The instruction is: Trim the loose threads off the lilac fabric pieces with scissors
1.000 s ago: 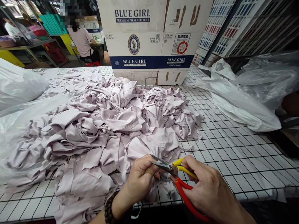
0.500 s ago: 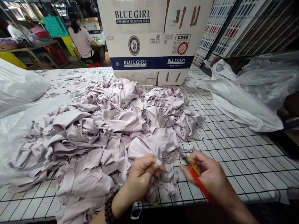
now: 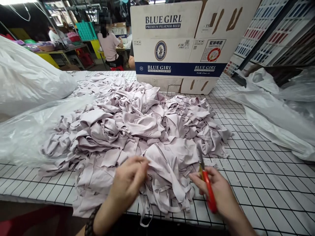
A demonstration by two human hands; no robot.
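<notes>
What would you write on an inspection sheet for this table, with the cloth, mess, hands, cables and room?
Surface: white table with black grid lines, partly covered by cloth.
Work things: rumpled pale pink cloth pile; scissors with red and yellow handles.
Clutter: translucent plastic at left, white plastic bag at right, Blue Girl carton behind the pile.
Hands: right hand holds the scissors; left hand is at the pile's near side, grip unclear.
Cables: nothing seen on the table.
Surroundings: person in pink, seated in the background.
</notes>
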